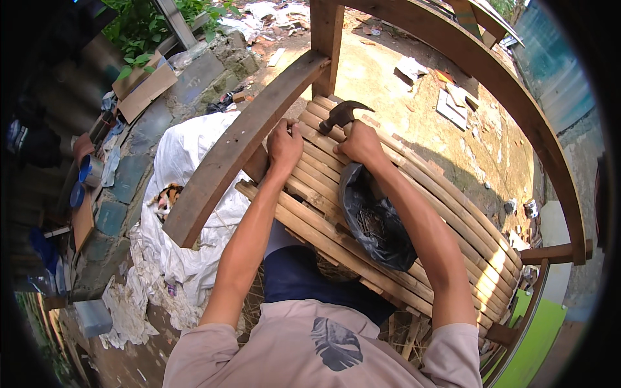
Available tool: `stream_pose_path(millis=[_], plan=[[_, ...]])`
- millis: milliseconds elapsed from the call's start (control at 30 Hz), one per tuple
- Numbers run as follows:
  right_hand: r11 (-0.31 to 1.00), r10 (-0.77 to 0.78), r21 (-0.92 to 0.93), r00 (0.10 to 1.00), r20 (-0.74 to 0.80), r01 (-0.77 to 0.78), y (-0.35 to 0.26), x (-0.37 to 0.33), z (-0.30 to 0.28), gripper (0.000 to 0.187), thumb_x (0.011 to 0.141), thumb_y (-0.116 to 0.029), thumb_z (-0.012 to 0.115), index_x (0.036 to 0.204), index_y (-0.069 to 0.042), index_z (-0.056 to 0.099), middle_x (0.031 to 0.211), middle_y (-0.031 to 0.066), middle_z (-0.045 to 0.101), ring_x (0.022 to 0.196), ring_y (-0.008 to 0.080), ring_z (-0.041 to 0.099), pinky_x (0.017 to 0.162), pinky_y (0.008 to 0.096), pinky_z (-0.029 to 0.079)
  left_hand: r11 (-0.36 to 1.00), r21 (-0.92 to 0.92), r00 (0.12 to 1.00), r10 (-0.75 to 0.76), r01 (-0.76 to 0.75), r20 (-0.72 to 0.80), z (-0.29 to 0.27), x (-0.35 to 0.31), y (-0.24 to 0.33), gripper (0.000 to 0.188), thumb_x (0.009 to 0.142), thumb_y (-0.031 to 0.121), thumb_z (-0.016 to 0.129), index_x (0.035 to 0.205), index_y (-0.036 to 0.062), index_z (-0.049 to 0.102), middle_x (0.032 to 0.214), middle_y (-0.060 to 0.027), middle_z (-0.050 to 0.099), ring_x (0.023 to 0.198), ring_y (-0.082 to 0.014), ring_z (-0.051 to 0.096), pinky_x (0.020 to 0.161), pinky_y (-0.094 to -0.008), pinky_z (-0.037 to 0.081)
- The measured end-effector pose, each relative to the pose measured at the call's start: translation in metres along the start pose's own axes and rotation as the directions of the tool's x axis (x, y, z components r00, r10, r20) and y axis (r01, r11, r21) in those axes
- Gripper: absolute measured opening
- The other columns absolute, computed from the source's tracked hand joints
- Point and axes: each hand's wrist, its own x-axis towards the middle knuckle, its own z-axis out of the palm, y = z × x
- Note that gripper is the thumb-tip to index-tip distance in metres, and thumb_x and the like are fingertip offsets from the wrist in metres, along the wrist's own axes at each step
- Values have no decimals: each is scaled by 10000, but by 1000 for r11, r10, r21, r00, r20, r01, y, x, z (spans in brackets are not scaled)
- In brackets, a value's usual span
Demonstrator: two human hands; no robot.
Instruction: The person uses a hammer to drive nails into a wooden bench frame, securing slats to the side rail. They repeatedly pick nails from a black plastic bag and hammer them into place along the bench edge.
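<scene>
My right hand (362,143) is wrapped round a claw hammer (339,117), gripping it close below the dark metal head. Under both hands lies a seat of long bamboo slats (317,157), set side by side in a wooden bench frame. My left hand (284,146) is closed, its fingertips pressed together at the slat ends beside the curved wooden armrest (240,141). Whatever those fingers may pinch is too small to make out. A black plastic bag (394,253) lies open on the slats by my right forearm, with nails (372,223) inside.
Another curved armrest (517,84) arches along the right, and an upright post (326,48) rises at the far end. On the left, a calico cat (169,196) lies on white sacking (187,152) next to a block wall (119,184). Tile pieces (451,110) litter the sunlit ground.
</scene>
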Motion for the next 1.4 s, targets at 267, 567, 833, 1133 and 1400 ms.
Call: stream_pose_path(millis=[267,567,833,1133,1400], plan=[[1000,22,-18,1000,1,-22,-5,-4,-5,485,672,-229,908,956,110,707,962,303,718,952,421,711,840,455,563,990,-83,988,118,-110,98,-15,1,20,241,964,224,645,1086,32,723,991,-149,758,957,-315,724,866,-391,540],[999,17,-33,1000,6,-17,0,0,-3,500,669,-263,918,937,108,717,963,300,720,961,411,715,848,448,567,987,-157,982,57,-28,181,-12,8,22,240,980,195,610,1125,33,712,983,-137,768,959,-258,738,873,-357,540],[998,39,-55,999,0,-39,-1,1,-3,535,659,-297,924,955,96,715,976,291,726,972,407,716,861,446,570,991,-26,969,135,-133,208,-10,13,13,243,954,221,653,1055,10,722,1030,-172,743,994,-326,708,923,-407,515],[998,24,-57,1000,1,-24,1,2,-2,525,656,-292,924,936,102,721,953,294,725,949,411,717,847,444,571,987,-3,962,157,-161,224,-9,11,1,272,930,254,695,1038,8,738,1104,-197,715,1099,-349,648,985,-425,480],[998,41,-44,999,3,-41,0,1,-3,524,656,-293,924,932,104,722,952,293,725,944,411,719,845,447,571,988,30,965,144,-154,221,-9,10,2,285,934,269,696,1056,15,743,1112,-182,722,1106,-339,647,991,-419,480]])
